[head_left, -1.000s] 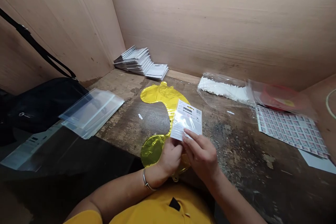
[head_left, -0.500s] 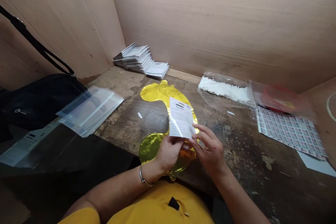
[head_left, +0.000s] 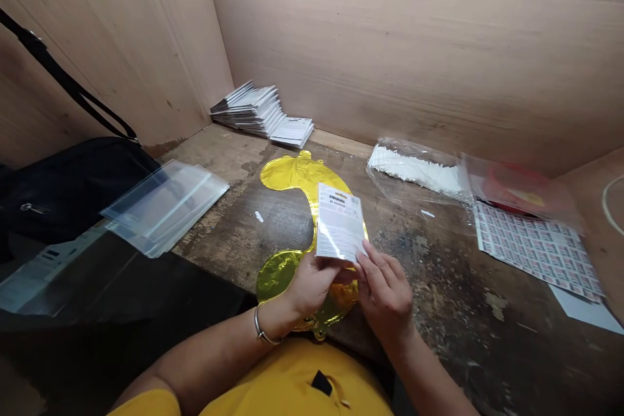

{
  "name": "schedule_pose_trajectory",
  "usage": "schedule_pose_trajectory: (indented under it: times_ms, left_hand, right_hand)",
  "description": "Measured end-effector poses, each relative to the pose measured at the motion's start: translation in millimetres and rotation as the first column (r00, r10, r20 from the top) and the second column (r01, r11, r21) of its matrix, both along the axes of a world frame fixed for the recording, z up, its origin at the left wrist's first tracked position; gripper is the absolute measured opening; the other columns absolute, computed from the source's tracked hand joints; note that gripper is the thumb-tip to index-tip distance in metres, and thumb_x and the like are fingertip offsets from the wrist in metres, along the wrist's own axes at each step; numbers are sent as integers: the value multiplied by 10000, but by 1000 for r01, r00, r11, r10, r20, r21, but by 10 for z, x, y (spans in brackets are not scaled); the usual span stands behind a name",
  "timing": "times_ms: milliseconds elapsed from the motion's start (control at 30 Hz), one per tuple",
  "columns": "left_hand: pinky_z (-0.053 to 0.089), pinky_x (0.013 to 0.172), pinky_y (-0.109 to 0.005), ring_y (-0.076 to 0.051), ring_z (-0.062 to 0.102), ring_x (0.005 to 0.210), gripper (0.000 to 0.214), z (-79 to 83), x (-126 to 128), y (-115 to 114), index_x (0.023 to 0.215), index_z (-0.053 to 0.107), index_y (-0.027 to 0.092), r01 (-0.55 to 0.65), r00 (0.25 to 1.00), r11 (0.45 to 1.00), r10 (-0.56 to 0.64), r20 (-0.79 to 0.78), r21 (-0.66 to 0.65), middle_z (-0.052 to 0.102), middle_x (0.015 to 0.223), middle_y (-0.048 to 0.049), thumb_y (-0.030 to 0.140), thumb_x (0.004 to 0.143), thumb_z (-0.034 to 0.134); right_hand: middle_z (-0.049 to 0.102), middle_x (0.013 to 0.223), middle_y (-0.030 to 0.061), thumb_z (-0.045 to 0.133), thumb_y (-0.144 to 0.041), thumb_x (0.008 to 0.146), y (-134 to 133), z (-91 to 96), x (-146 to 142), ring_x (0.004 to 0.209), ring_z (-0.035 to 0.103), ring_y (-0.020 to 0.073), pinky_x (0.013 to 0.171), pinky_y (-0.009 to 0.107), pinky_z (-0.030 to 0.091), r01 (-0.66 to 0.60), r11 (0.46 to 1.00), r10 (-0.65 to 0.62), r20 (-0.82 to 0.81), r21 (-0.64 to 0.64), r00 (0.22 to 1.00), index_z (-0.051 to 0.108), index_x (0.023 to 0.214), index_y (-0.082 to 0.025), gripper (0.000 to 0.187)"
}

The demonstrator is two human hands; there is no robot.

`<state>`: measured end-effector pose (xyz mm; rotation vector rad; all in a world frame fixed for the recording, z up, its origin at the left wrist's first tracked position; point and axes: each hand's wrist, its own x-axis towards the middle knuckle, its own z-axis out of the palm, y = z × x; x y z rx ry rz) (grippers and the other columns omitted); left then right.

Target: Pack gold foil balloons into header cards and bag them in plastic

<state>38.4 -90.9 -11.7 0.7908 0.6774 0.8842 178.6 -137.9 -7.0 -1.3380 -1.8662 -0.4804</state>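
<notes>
A small white printed card in a clear sleeve [head_left: 340, 223] stands upright above the near edge of the wooden bench. My left hand [head_left: 311, 284] pinches its lower edge from the left. My right hand [head_left: 385, 289] closes on its lower right corner with the fingertips. Beneath both hands lies a flat gold foil balloon [head_left: 299, 177], curved like a numeral, partly hidden by my hands and the card.
A stack of clear sleeves [head_left: 163, 205] lies at the left beside a black bag [head_left: 68, 185]. A pile of white cards [head_left: 258, 112] sits in the back corner. At the right lie a bag of white sticks [head_left: 416, 169], a red item in plastic [head_left: 517, 187] and a sticker sheet [head_left: 536, 246].
The card has turned from tilted right to nearly upright and shifted slightly left. My right hand's fingers let go briefly, then closed again on its lower right corner.
</notes>
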Motion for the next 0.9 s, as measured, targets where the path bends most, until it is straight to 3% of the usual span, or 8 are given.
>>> schedule_pose_trajectory:
  times_ms: [133, 233, 400, 500, 600, 700, 800, 900]
  left_hand:
    - [574, 677, -280, -157, 694, 664, 296, -39, -46, 18, 924, 700, 133, 75, 997, 990, -75, 4, -117, 747, 853, -70, 332, 710, 743]
    - [558, 616, -240, -146, 692, 623, 279, -43, -76, 40, 939, 684, 138, 60, 998, 983, -60, 1, -176, 744, 815, -53, 270, 697, 726]
    - [563, 635, -270, -180, 710, 667, 345, -20, -117, 60, 1018, 664, 122, 161, 987, 978, -163, -7, -133, 747, 876, -96, 322, 739, 703]
    - [557, 633, -289, -198, 712, 694, 498, 17, -267, 133, 1189, 600, 98, 226, 957, 970, -238, -169, -85, 738, 916, -134, 399, 797, 661]
    - [556, 801, -394, -233, 702, 897, 670, 50, -472, 295, 1453, 349, 151, 102, 884, 955, 42, -466, 280, 709, 1068, -145, 379, 870, 587]
    - [332, 1105, -527, -309, 451, 1330, 702, 17, -539, 477, 1460, 363, 207, 358, 717, 567, 343, -607, 742, 515, 1406, -162, 351, 836, 650]
    - [211, 1154, -561, -341, 342, 1402, 626, -47, -400, 606, 1382, 477, 194, 765, 573, 139, 299, -763, 629, 416, 1489, -163, 416, 826, 659]
    - [265, 1132, -549, -334, 471, 1311, 472, -44, -191, 664, 1284, 548, 148, 843, 486, 79, 312, -816, 532, 532, 1380, -184, 371, 871, 593]
  right_hand:
    - [567, 1361, 147, 667, -310, 851, -14, 117, 91, 1084, 615, 291, 870, 472, 550, 20, 971, -88, -280, -239, 956, 710, 1015, -223, 191]
    - [606, 1279, 179, 661, -489, 819, -7, 156, 132, 927, 678, 267, 717, 410, 593, -103, 890, -229, -630, -444, 742, 629, 1214, -192, 495]
    - [605, 583, -3, 661, -551, 764, 94, 72, 79, 436, 535, 132, 430, 266, 474, -645, 548, -462, -835, -533, 298, 641, 982, -138, 468]
    - [574, 563, -31, 636, -588, 732, 190, 23, 123, 398, 469, 95, 402, 233, 421, -537, 603, -464, -807, -590, 365, 586, 816, -173, 426]
    - [530, 486, -49, 537, -630, 752, 245, -31, 211, 327, 388, 83, 340, 220, 355, -428, 594, -471, -726, -681, 502, 525, 712, -201, 432]
    - [503, 399, -43, 592, -545, 739, 246, -28, 261, 296, 391, 109, 315, 228, 319, -379, 530, -452, -631, -758, 630, 550, 621, -202, 365]
    - [590, 485, 3, 615, -427, 780, 351, 148, 385, 445, 535, 157, 433, 250, 401, -195, 583, -433, -504, -789, 747, 597, 619, -201, 277]
    - [720, 824, 67, 455, -328, 922, 747, 405, 712, 764, 645, 198, 669, 289, 482, 285, 670, -503, -137, -686, 854, 675, 861, -195, 264]
